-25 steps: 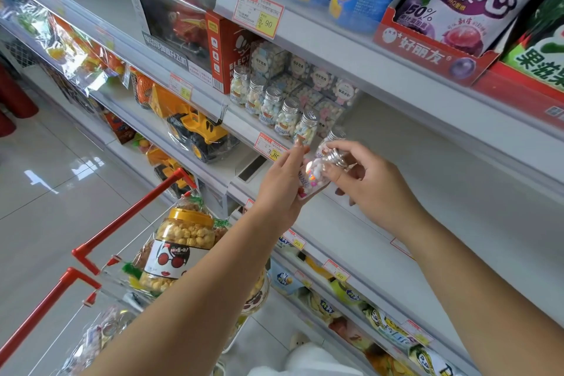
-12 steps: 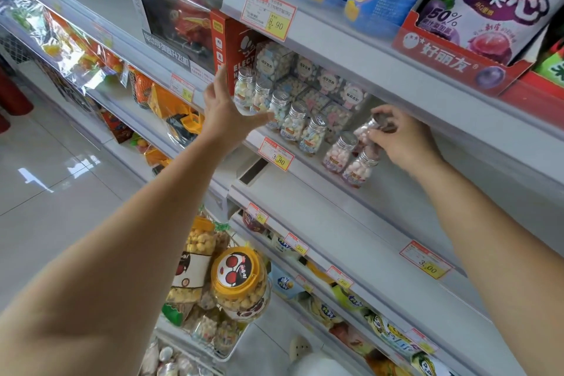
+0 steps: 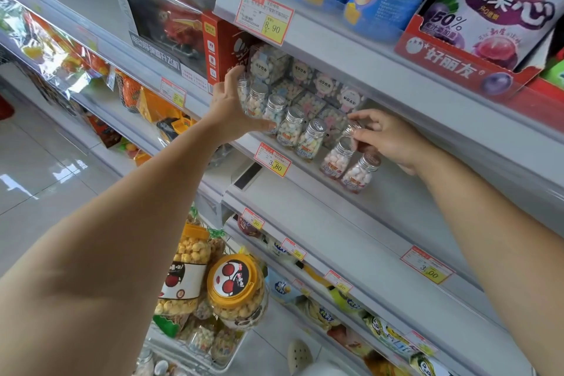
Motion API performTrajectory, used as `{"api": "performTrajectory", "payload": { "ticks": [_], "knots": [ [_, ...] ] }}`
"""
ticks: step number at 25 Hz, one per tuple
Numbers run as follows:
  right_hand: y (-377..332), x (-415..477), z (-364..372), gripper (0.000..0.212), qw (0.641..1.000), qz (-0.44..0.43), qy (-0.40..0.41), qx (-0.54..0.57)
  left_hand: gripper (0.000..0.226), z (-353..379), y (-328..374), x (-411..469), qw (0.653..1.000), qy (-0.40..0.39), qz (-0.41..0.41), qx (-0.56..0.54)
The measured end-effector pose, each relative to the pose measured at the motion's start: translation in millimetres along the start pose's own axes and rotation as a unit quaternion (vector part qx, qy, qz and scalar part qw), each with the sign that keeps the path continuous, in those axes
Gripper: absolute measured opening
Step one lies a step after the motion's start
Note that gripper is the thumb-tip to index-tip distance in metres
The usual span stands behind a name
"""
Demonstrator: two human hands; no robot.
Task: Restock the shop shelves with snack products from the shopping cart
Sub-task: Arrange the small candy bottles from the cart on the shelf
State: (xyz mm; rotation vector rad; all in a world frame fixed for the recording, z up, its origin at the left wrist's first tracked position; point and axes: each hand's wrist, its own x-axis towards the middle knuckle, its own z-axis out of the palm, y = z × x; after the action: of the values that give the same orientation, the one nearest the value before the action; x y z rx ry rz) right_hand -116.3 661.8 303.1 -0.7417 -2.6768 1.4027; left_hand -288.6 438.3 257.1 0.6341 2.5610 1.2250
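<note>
The candy bottle [image 3: 350,128] is now standing on the shelf [image 3: 403,198], nearly stocked, the right hand [image 3: 387,139] pinching its cap. The left hand [image 3: 232,110], having let go, is spreading open against the other bottles [image 3: 293,128].

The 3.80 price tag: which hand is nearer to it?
Left. The left hand sits just above the 3.80 price tag, against the candy bottles; the right hand is farther off to its right, pinching a bottle cap.
</note>
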Motion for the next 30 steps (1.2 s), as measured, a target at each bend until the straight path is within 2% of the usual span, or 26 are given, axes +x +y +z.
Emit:
{"api": "performTrajectory", "payload": {
  "ticks": [3,6,8,10,13,18,21,23,26,30],
  "knots": [
    [-14.4,-2.6,6.5,0.028,0.984,-0.053,0.056,-0.161,0.119,1.1,-0.8,1.7,1.000,0.003,0.003,-0.005],
    [-38.2,-1.6,25.3,0.039,0.961,-0.135,0.015,-0.242,0.117,2.3,-3.6,2.1,1.000,0.006,0.006,-0.001],
    [-46.4,3.2,36.2,0.048,0.953,-0.135,-0.006,-0.271,0.115,2.7,-3.8,1.7,1.000,0.003,0.010,-0.002],
    [-49.9,5.0,40.7,0.047,0.949,-0.111,-0.005,-0.296,0.114,2.5,-3.6,0.7,1.000,0.000,0.016,0.000],
    [-51.3,3.8,40.7,0.044,0.949,-0.102,-0.005,-0.300,0.112,0.9,-5.3,-2.0,1.000,-0.006,0.022,0.004],
    [-51.2,4.6,39.4,0.052,0.954,-0.088,-0.015,-0.286,0.108,-0.2,-4.2,-5.0,0.999,-0.013,0.035,-0.001],
    [-51.3,2.0,37.7,0.051,0.965,-0.094,-0.003,-0.246,0.111,-4.8,-5.7,-8.9,0.999,-0.023,0.030,-0.013],
    [-53.7,-4.9,37.5,0.040,0.965,-0.133,0.047,-0.220,0.112,-13.6,-9.2,-20.9,0.999,-0.010,0.034,-0.009],
    [-62.2,-17.2,48.8,0.028,0.939,-0.236,0.105,-0.228,0.104,-29.0,-23.0,-56.1,0.999,0.018,0.027,-0.001],
    [-78.5,-38.6,108.9,0.024,0.914,-0.342,0.046,-0.213,0.081,-47.8,-76.5,-128.0,0.999,0.022,-0.021,-0.042]
  ]
}}
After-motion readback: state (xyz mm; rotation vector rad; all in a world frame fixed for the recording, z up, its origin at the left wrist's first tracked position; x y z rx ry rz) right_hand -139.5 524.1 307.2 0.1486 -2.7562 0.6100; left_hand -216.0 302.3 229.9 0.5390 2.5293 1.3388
